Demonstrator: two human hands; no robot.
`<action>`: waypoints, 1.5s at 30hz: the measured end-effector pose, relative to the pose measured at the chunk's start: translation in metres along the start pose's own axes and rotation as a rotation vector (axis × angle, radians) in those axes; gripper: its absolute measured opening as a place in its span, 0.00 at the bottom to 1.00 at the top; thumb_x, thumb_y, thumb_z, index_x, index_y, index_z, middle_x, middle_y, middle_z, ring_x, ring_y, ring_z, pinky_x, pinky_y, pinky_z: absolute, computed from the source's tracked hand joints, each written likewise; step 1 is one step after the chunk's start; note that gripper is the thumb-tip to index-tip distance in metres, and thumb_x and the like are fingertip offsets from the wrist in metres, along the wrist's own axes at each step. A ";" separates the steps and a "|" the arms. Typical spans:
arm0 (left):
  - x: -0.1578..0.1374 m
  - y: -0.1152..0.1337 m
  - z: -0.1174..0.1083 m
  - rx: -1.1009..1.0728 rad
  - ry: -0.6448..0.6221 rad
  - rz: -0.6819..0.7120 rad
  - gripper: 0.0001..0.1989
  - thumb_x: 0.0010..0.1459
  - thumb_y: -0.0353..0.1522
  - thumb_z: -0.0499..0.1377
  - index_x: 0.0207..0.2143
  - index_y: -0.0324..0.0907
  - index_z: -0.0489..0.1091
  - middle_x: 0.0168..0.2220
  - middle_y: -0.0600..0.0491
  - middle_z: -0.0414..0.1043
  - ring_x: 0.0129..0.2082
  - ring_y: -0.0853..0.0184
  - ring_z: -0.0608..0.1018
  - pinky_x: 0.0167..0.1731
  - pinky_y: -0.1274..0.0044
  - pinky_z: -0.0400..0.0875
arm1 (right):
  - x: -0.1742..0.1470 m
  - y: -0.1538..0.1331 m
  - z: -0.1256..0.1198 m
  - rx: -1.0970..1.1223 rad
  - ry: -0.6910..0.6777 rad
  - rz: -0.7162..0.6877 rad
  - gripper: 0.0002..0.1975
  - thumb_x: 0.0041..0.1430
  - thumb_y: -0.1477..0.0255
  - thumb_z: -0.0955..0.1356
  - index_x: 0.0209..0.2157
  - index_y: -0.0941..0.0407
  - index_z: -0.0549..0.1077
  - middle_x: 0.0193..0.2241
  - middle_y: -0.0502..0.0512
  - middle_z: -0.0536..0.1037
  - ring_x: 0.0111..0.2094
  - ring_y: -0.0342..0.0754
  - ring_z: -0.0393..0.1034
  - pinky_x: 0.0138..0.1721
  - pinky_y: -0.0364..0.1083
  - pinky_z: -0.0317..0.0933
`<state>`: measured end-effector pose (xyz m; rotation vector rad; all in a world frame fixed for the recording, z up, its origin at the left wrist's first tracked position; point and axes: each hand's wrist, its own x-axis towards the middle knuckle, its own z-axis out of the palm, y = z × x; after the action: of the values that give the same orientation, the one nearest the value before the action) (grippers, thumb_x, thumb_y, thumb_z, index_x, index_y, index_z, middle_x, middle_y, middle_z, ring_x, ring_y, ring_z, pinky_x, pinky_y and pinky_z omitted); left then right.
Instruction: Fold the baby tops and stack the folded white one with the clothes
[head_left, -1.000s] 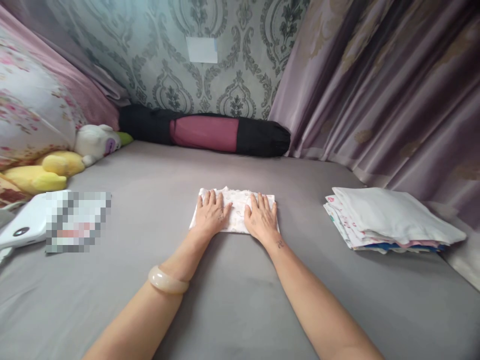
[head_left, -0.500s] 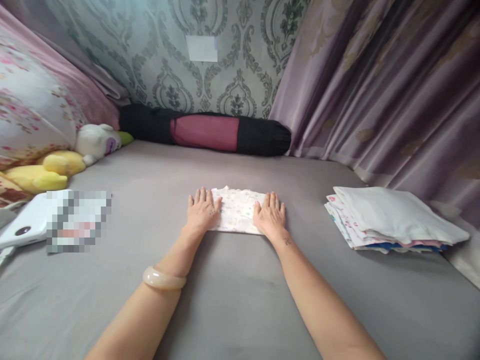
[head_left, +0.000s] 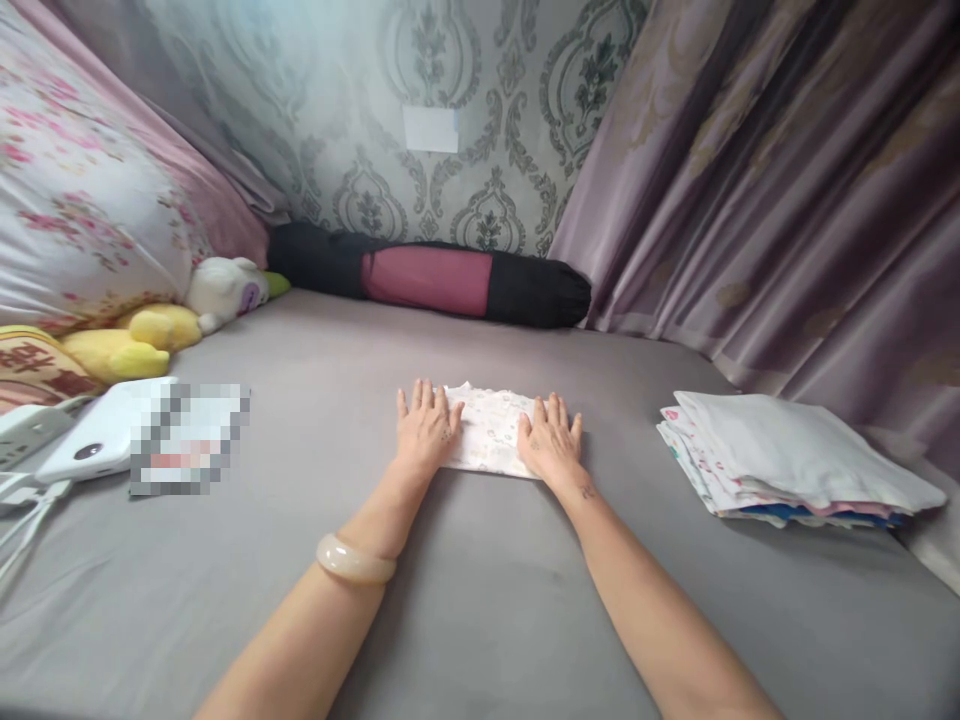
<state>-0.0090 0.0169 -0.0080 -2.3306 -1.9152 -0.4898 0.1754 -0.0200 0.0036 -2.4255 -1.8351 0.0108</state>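
A white cloth with a small faint print (head_left: 491, 432), folded into a flat rectangle, lies on the grey bed sheet (head_left: 480, 590). My left hand (head_left: 427, 428) rests flat over its left end, fingers stretched out and pointing away from me. Over the right end lies my right hand (head_left: 551, 440), palm down, fingers spread. Both hands hide the cloth's side edges; its middle shows between my thumbs. A pale bangle (head_left: 355, 560) sits on my left forearm.
On the right is a stack of folded cloths (head_left: 810, 455). A black and maroon bolster (head_left: 427, 278) lies along the wall. At left are a white power bank (head_left: 112, 430), cables, a blurred-out item (head_left: 187, 440), plush toys (head_left: 161, 325) and a floral pillow (head_left: 97, 190).
The whole view has shifted, so everything appears slightly farther right and lower. Both hands still lie flat on the folded cloth, with no clear movement of their own.
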 end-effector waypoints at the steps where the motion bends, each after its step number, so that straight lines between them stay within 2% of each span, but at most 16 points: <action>1: -0.001 0.003 -0.001 -0.013 0.023 0.034 0.29 0.69 0.41 0.40 0.61 0.32 0.63 0.64 0.36 0.60 0.67 0.52 0.58 0.65 0.56 0.45 | 0.000 -0.002 -0.001 -0.003 0.015 -0.037 0.30 0.70 0.64 0.52 0.67 0.64 0.55 0.69 0.68 0.48 0.69 0.58 0.40 0.66 0.61 0.33; 3: -0.004 0.009 -0.002 -0.046 0.025 0.108 0.28 0.69 0.41 0.40 0.62 0.34 0.62 0.65 0.38 0.59 0.67 0.53 0.58 0.65 0.57 0.45 | -0.001 -0.005 -0.002 0.004 0.025 -0.125 0.29 0.70 0.64 0.51 0.67 0.62 0.55 0.69 0.66 0.47 0.70 0.57 0.39 0.66 0.59 0.33; 6: -0.008 0.015 -0.001 -0.079 -0.062 0.176 0.27 0.69 0.41 0.41 0.62 0.36 0.62 0.65 0.38 0.58 0.67 0.52 0.57 0.65 0.57 0.48 | -0.001 -0.010 -0.002 0.019 -0.009 -0.206 0.29 0.71 0.62 0.50 0.68 0.58 0.53 0.70 0.63 0.46 0.70 0.56 0.38 0.66 0.60 0.35; 9: -0.009 0.015 0.002 -0.092 -0.140 0.194 0.27 0.69 0.42 0.43 0.62 0.34 0.61 0.66 0.37 0.57 0.67 0.50 0.57 0.64 0.57 0.50 | 0.000 -0.011 0.002 0.005 -0.045 -0.205 0.29 0.71 0.61 0.50 0.69 0.56 0.51 0.70 0.62 0.47 0.70 0.56 0.39 0.65 0.63 0.36; 12: -0.008 0.012 0.003 -0.103 -0.136 0.205 0.27 0.69 0.42 0.44 0.62 0.34 0.61 0.66 0.35 0.56 0.67 0.49 0.58 0.63 0.56 0.49 | 0.002 -0.011 0.006 -0.014 -0.044 -0.198 0.29 0.71 0.60 0.50 0.69 0.56 0.50 0.69 0.62 0.48 0.70 0.56 0.40 0.65 0.64 0.35; 16: -0.005 0.008 0.000 -0.160 -0.101 0.215 0.22 0.68 0.41 0.47 0.55 0.36 0.66 0.60 0.37 0.64 0.63 0.51 0.63 0.61 0.58 0.54 | 0.003 -0.009 0.008 -0.030 -0.035 -0.211 0.29 0.70 0.61 0.50 0.68 0.57 0.51 0.69 0.62 0.49 0.69 0.56 0.41 0.65 0.64 0.36; 20: 0.001 0.003 -0.006 -0.284 -0.082 0.183 0.14 0.65 0.34 0.51 0.49 0.39 0.69 0.52 0.42 0.72 0.57 0.56 0.70 0.57 0.65 0.61 | 0.003 -0.011 0.003 -0.039 -0.051 -0.210 0.29 0.70 0.62 0.51 0.68 0.58 0.51 0.69 0.64 0.49 0.69 0.57 0.41 0.65 0.65 0.37; 24: 0.008 -0.006 -0.009 -0.438 -0.004 0.066 0.13 0.62 0.29 0.53 0.47 0.40 0.71 0.49 0.44 0.75 0.52 0.59 0.74 0.52 0.68 0.65 | -0.001 -0.028 -0.004 -0.029 -0.023 -0.251 0.28 0.70 0.64 0.51 0.67 0.61 0.54 0.69 0.66 0.49 0.69 0.57 0.41 0.65 0.65 0.36; 27: 0.015 -0.014 -0.008 -0.600 0.087 -0.093 0.11 0.60 0.28 0.53 0.42 0.41 0.74 0.43 0.46 0.77 0.46 0.61 0.77 0.49 0.70 0.68 | -0.004 -0.047 -0.005 0.021 -0.045 -0.302 0.29 0.70 0.64 0.51 0.67 0.61 0.54 0.69 0.65 0.49 0.70 0.57 0.40 0.66 0.62 0.36; 31: 0.023 -0.027 -0.001 -0.928 0.164 -0.328 0.10 0.57 0.31 0.54 0.35 0.41 0.75 0.36 0.48 0.79 0.38 0.63 0.78 0.43 0.72 0.70 | -0.004 -0.063 0.001 0.082 -0.056 -0.328 0.29 0.70 0.63 0.51 0.67 0.61 0.54 0.69 0.64 0.49 0.70 0.57 0.39 0.66 0.62 0.33; 36: 0.028 -0.038 0.006 -1.292 0.264 -0.555 0.10 0.52 0.35 0.58 0.32 0.39 0.74 0.31 0.48 0.77 0.34 0.63 0.78 0.37 0.73 0.70 | -0.004 -0.064 0.010 0.094 -0.057 -0.302 0.29 0.70 0.63 0.51 0.67 0.60 0.53 0.69 0.62 0.49 0.70 0.55 0.38 0.67 0.60 0.31; 41: 0.028 -0.039 -0.003 -1.437 0.299 -0.716 0.10 0.47 0.35 0.59 0.31 0.39 0.73 0.28 0.51 0.74 0.29 0.66 0.75 0.32 0.75 0.69 | -0.004 -0.062 0.010 0.091 -0.070 -0.309 0.29 0.70 0.63 0.51 0.68 0.60 0.53 0.69 0.62 0.49 0.70 0.54 0.37 0.67 0.60 0.30; 45: 0.029 -0.040 -0.011 -1.498 0.348 -0.788 0.08 0.46 0.34 0.59 0.29 0.39 0.71 0.27 0.52 0.73 0.27 0.69 0.73 0.31 0.76 0.68 | -0.005 -0.066 0.007 0.106 -0.073 -0.310 0.29 0.70 0.64 0.52 0.67 0.62 0.54 0.69 0.64 0.49 0.70 0.56 0.37 0.67 0.61 0.31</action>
<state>-0.0448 0.0497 0.0052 -1.2612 -2.5058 -2.9076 0.1101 -0.0067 0.0023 -2.0746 -2.1625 0.1692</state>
